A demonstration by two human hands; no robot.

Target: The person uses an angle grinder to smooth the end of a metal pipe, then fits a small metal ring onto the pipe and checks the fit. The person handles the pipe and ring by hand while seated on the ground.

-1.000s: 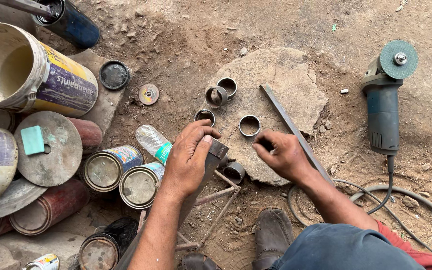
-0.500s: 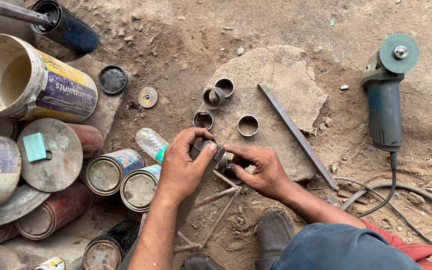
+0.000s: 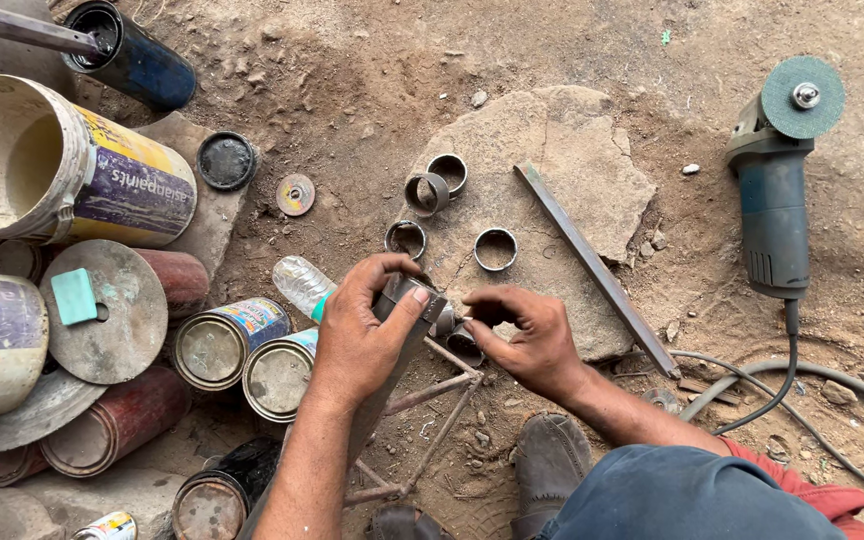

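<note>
The left hand (image 3: 367, 335) is wrapped around a metal bar (image 3: 414, 300), just below the flat stone (image 3: 562, 180). The right hand (image 3: 527, 335) pinches a small pipe ring (image 3: 465, 343) against the bar's end. Best to hold both still and keep the ring pushed on straight.

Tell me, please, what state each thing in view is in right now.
Left hand: gripping the metal bar.
Right hand: pinching a metal ring at the bar's end.
Four loose rings: lying on the flat stone.
Angle grinder: lying on the dirt, unheld.
Large bucket: tipped on its side.
</note>
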